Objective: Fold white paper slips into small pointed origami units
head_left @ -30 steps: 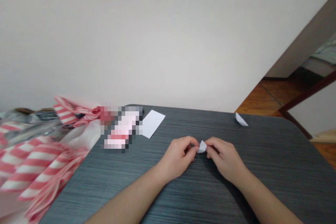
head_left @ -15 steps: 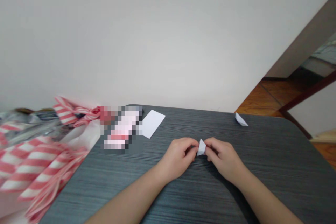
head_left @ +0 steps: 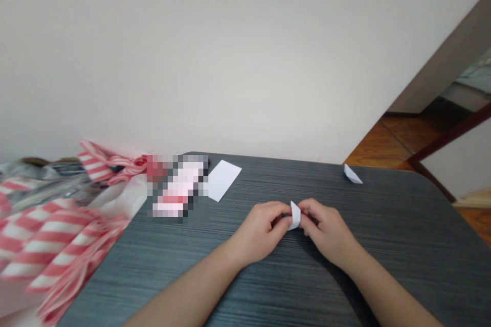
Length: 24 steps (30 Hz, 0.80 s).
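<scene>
Both of my hands meet over the middle of a dark grey wood-grain table (head_left: 383, 245). Between their fingertips is a small folded piece of white paper (head_left: 295, 214), standing nearly upright. My left hand (head_left: 263, 230) pinches it from the left with curled fingers. My right hand (head_left: 326, 230) pinches it from the right, thumb and forefinger closed on its edge. Both forearms rest low over the table's near side.
A flat white paper rectangle (head_left: 223, 180) lies at the far left of the table. Another small folded white paper (head_left: 352, 174) sits near the far right edge. Red-and-white striped plastic bags (head_left: 49, 235) pile up on the left. A plain wall stands behind; wooden floor (head_left: 402, 143) shows at right.
The folded paper has been turned from lying low between my fingers to standing more upright. My hands have stayed in the same place.
</scene>
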Each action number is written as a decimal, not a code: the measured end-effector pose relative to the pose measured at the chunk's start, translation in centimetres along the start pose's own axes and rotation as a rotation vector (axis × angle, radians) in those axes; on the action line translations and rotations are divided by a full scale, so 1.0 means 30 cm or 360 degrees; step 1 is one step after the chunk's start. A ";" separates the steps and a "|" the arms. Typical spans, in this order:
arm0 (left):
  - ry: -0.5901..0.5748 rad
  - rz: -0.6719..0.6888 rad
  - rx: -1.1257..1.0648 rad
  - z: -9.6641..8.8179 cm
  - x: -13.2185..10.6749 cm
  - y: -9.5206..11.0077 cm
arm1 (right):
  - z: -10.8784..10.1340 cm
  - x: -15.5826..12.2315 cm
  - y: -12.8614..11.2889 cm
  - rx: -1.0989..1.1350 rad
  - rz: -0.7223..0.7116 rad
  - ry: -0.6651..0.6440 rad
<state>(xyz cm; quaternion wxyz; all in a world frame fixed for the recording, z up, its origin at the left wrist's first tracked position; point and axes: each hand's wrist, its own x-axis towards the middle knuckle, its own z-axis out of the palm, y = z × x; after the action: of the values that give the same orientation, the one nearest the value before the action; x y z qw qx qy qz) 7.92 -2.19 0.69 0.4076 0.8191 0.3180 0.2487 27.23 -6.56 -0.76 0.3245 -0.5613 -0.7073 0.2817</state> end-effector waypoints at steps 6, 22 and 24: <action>-0.0017 0.0019 0.0006 0.003 0.004 -0.007 | 0.003 0.000 -0.006 0.0017 0.0001 0.0004; -0.0046 0.0024 0.0003 0.004 0.005 -0.017 | 0.005 0.001 -0.006 0.0058 -0.0002 -0.0043; -0.0046 0.0028 -0.0004 0.004 0.005 -0.016 | 0.004 0.002 -0.008 0.0069 0.0006 -0.0052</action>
<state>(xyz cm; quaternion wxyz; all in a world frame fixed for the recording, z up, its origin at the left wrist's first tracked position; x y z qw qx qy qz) 7.95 -1.92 0.25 0.4109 0.8249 0.3045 0.2407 26.97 -6.56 -0.65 0.3244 -0.5508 -0.7052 0.3067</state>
